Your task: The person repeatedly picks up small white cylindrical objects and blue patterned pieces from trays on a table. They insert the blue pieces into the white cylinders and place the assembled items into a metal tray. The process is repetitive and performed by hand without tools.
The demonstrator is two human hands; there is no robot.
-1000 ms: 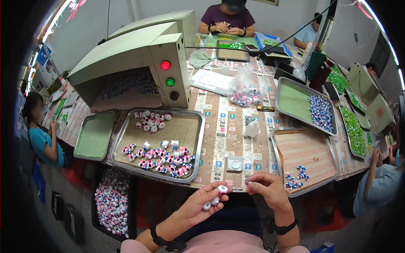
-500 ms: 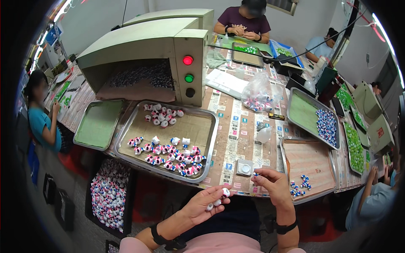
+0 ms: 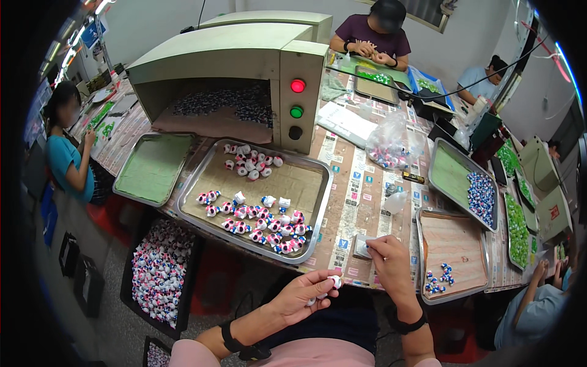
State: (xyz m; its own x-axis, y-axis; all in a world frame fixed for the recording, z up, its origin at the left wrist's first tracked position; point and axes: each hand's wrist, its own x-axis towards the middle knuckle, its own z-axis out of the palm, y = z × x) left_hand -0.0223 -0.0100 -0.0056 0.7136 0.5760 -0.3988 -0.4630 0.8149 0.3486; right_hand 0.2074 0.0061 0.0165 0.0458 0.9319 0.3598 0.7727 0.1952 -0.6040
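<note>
My left hand [image 3: 301, 298] is closed around several small white toy heads. One white toy head [image 3: 335, 282] is pinched between thumb and index finger, its round face outward; others show below the fingers. My right hand [image 3: 391, 262] is pinched closed over a small square whitish dish [image 3: 362, 246] at the table's front edge. Its fingertips are at the dish, hiding the small blue piece that showed between them earlier. To its right, several small blue-and-white toy bodies [image 3: 435, 282] lie on a paper-lined tray [image 3: 461, 251].
A metal tray [image 3: 257, 174] of assembled pink, white and blue figurines and loose heads stands at left, before a conveyor oven [image 3: 208, 67]. A green-lined tray [image 3: 153, 168] sits farther left. A black crate [image 3: 160, 275] of figurines is below. A squeeze bottle [image 3: 395, 202] lies mid-table. Other people work nearby.
My right hand has moved slightly forward onto the small dish, and its blue piece is now out of sight. My left hand has shifted slightly right, still holding the heads. The view has turned slightly.
</note>
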